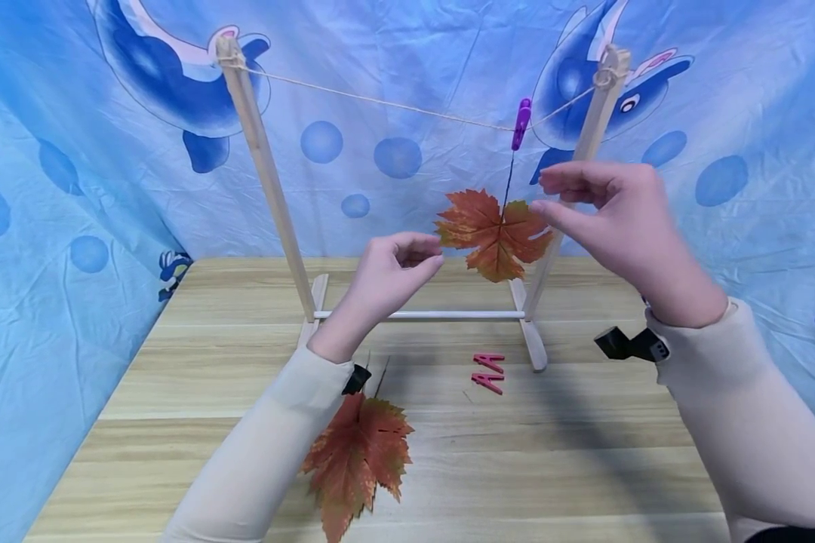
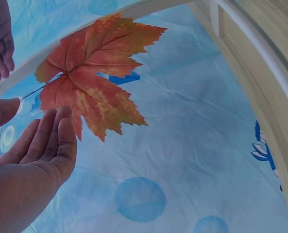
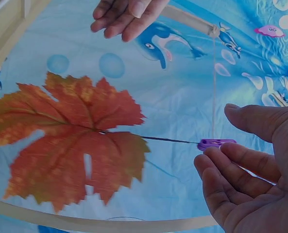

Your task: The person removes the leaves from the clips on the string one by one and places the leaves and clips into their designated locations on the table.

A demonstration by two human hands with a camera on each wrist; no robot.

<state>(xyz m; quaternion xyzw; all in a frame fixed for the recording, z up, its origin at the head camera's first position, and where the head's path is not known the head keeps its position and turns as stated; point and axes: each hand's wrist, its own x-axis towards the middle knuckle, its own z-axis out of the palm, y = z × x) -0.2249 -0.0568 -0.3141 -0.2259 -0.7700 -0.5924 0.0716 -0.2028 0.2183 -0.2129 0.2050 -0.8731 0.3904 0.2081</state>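
An orange-red maple leaf [image 1: 492, 234] hangs by its dark stem from a string [image 1: 380, 102], held there by a purple clothespin [image 1: 521, 124]. My left hand [image 1: 394, 271] is just left of this leaf, fingers relaxed, with nothing in its grasp. On the other side my right hand [image 1: 618, 219] is raised near the leaf's right edge, thumb and fingers apart. In the right wrist view the right hand [image 3: 250, 170] has its fingertips beside the purple clothespin [image 3: 215, 143]. The leaf [image 2: 93, 73] appears beyond the left fingers in the left wrist view.
The string runs between two wooden posts [image 1: 265, 173] of a stand on the wooden table [image 1: 584, 483]. Two pink clothespins [image 1: 487, 383] lie below the stand. More maple leaves [image 1: 363, 460] lie at the front left, partly behind the left sleeve. A blue cloth [image 1: 394, 60] hangs behind.
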